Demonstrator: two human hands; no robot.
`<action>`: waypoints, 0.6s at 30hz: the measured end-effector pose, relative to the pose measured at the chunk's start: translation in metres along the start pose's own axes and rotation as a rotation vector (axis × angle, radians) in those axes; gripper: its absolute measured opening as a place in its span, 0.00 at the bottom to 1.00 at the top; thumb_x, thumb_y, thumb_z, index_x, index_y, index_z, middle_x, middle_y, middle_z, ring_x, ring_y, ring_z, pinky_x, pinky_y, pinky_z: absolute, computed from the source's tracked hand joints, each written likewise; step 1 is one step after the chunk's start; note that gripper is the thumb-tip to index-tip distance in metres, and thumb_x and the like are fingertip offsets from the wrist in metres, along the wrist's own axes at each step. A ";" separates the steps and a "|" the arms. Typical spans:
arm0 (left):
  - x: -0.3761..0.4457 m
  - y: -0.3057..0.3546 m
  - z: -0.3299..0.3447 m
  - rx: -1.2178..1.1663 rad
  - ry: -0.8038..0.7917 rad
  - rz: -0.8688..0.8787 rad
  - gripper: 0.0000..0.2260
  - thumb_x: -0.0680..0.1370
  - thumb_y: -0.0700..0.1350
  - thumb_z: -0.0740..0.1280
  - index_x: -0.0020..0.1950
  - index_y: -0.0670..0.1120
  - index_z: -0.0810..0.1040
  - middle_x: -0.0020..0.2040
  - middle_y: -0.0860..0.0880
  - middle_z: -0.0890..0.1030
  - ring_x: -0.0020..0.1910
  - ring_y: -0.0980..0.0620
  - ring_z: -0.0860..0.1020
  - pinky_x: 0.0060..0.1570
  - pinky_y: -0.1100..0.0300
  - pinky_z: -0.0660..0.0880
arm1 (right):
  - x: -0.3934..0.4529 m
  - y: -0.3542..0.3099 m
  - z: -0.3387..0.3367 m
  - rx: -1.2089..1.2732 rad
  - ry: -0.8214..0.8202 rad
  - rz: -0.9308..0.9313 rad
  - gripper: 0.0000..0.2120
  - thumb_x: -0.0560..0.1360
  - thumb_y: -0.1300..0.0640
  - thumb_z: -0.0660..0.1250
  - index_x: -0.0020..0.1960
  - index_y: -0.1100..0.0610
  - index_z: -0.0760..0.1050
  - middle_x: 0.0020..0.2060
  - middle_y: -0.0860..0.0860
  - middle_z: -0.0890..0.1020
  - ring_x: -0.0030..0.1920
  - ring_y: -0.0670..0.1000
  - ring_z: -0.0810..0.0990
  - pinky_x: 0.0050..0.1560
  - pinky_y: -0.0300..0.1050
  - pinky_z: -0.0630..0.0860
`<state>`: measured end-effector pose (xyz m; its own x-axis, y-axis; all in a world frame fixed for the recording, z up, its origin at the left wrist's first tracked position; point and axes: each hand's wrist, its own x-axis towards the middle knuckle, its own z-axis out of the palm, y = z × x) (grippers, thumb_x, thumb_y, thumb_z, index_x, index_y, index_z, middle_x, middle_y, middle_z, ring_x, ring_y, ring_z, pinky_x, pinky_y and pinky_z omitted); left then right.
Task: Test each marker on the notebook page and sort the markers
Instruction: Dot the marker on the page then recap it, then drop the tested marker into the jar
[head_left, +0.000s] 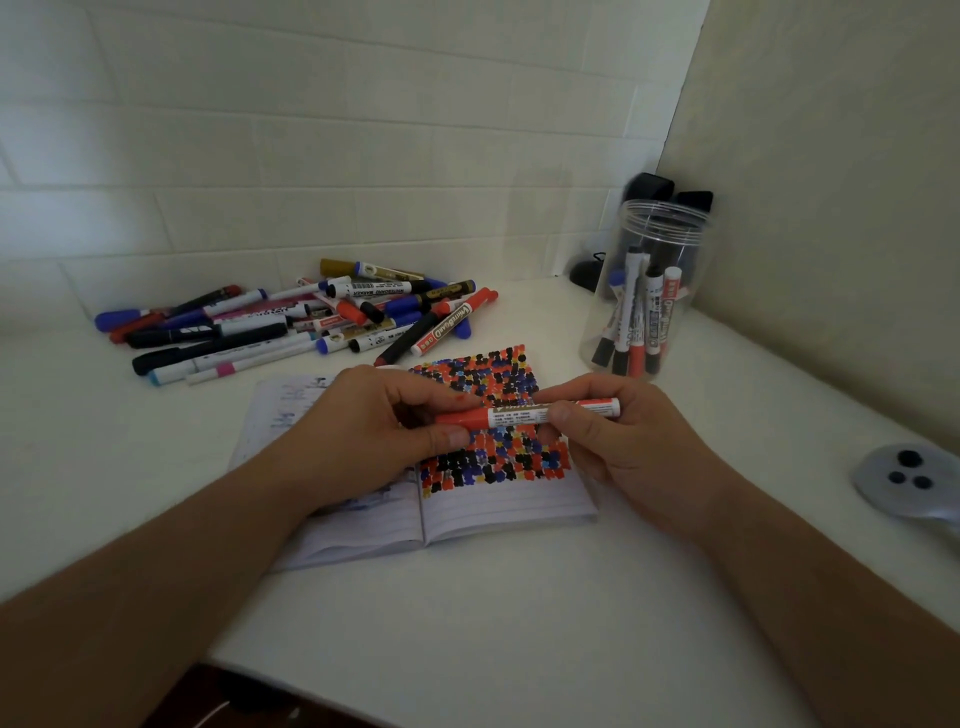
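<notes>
Glossy plastic marker (524, 414), clear plastic jar (649, 291), matt paper notebook (498, 499), seemingly smooth tabletop (467, 623)

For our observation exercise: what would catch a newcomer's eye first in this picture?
First, the red marker held level by the left hand and right hand above the notebook, whose page is packed with coloured test blots. Then the heap of markers behind, and the clear jar of markers at right.

Red marker (524, 414): capped, level above the notebook.
Notebook (498, 467): open, right page full of coloured blots.
Marker pile (311, 317): behind the notebook.
</notes>
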<state>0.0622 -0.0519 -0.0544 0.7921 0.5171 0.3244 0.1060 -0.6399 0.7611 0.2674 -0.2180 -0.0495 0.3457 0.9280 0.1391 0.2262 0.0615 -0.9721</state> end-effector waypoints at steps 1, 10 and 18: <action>-0.001 0.000 0.000 -0.008 -0.002 0.007 0.14 0.69 0.53 0.76 0.53 0.65 0.84 0.46 0.62 0.85 0.47 0.60 0.83 0.49 0.71 0.76 | 0.000 0.000 0.000 0.014 0.000 0.007 0.12 0.74 0.51 0.70 0.54 0.55 0.84 0.39 0.57 0.86 0.28 0.47 0.72 0.28 0.38 0.68; -0.001 0.001 -0.001 -0.031 -0.001 0.030 0.10 0.67 0.56 0.75 0.48 0.66 0.84 0.41 0.61 0.85 0.43 0.57 0.83 0.41 0.71 0.76 | 0.002 0.005 0.000 0.100 -0.075 0.031 0.11 0.76 0.52 0.68 0.52 0.56 0.84 0.42 0.60 0.86 0.26 0.48 0.67 0.26 0.39 0.63; -0.002 -0.003 0.000 0.002 0.033 0.091 0.13 0.69 0.57 0.75 0.52 0.64 0.84 0.44 0.62 0.85 0.44 0.57 0.83 0.45 0.67 0.79 | 0.003 0.004 0.000 0.059 -0.080 0.019 0.14 0.77 0.51 0.67 0.55 0.59 0.82 0.44 0.60 0.87 0.24 0.47 0.67 0.24 0.38 0.65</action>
<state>0.0604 -0.0510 -0.0572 0.7783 0.4753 0.4102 0.0361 -0.6861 0.7266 0.2691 -0.2144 -0.0526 0.2748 0.9555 0.1077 0.1654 0.0633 -0.9842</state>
